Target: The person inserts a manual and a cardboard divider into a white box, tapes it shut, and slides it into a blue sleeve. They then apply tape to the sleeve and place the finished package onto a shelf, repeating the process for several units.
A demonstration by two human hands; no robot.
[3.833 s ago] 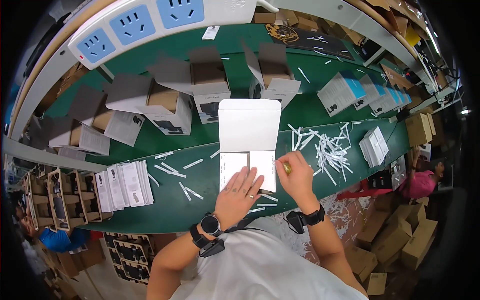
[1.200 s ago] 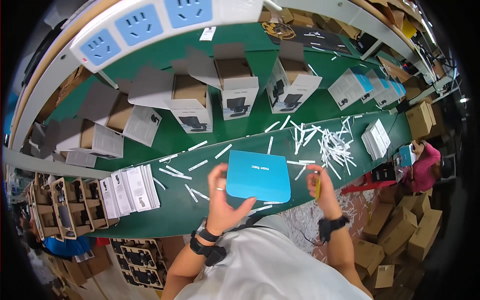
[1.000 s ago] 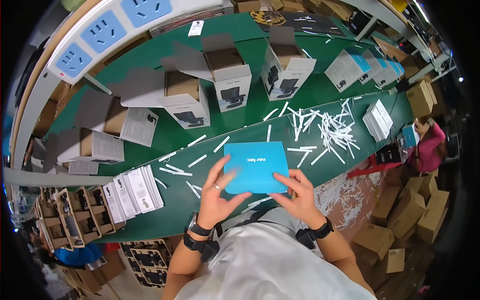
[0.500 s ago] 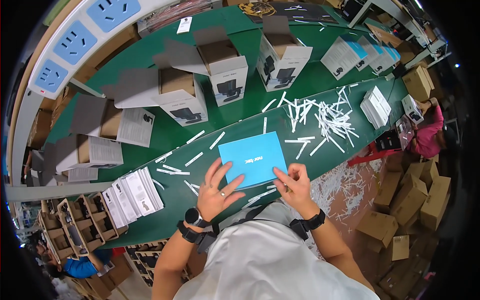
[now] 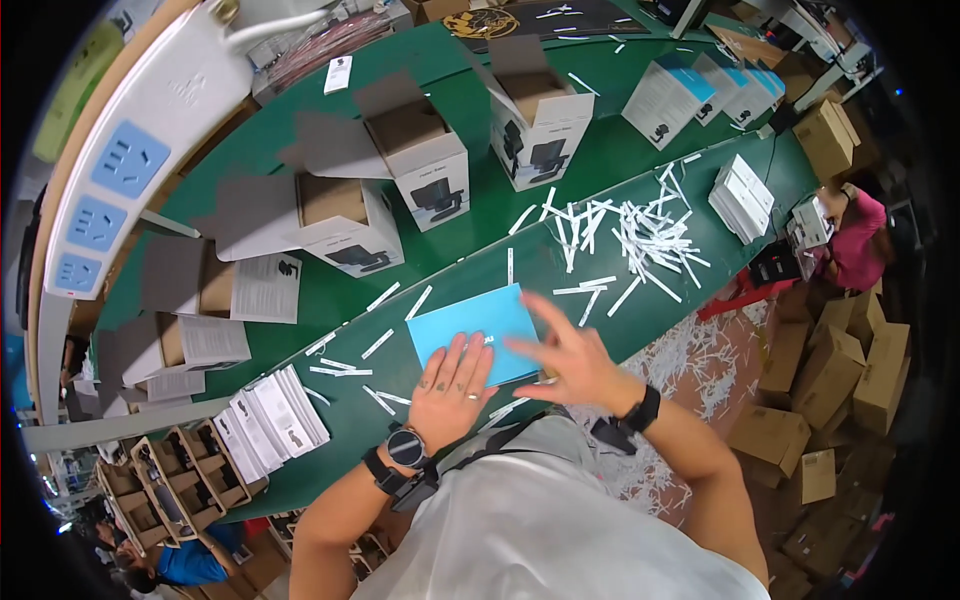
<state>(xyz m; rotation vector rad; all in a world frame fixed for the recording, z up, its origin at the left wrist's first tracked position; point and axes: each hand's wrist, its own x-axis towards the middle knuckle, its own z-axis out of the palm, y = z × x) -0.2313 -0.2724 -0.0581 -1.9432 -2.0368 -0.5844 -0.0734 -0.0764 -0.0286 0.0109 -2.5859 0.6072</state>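
A flat bright-blue booklet or folded card (image 5: 440, 325) lies on the green table in front of me, its pale print partly covered. My left hand (image 5: 455, 388) rests flat on its near side, fingers stretched out together and a ring on one of them. Over the right end of the card is my right hand (image 5: 575, 355), thumb and fingers spread and slightly blurred, with nothing visible in it. Whether its fingertips touch the card I cannot tell. Loose white paper strips (image 5: 376, 344) lie around the card.
Open white boxes (image 5: 430, 180) stand in an arc beyond my hands, flaps up. A heap of paper strips (image 5: 650, 235) lies to the right, near a white stack (image 5: 742, 200). White leaflets (image 5: 270, 425) and brown trays (image 5: 180, 480) are at left. A person in pink (image 5: 860, 235) works at far right.
My left hand has moved from the card's left edge to lie flat on top. My right hand has let go of the near right corner and spread. The card has shifted slightly left.
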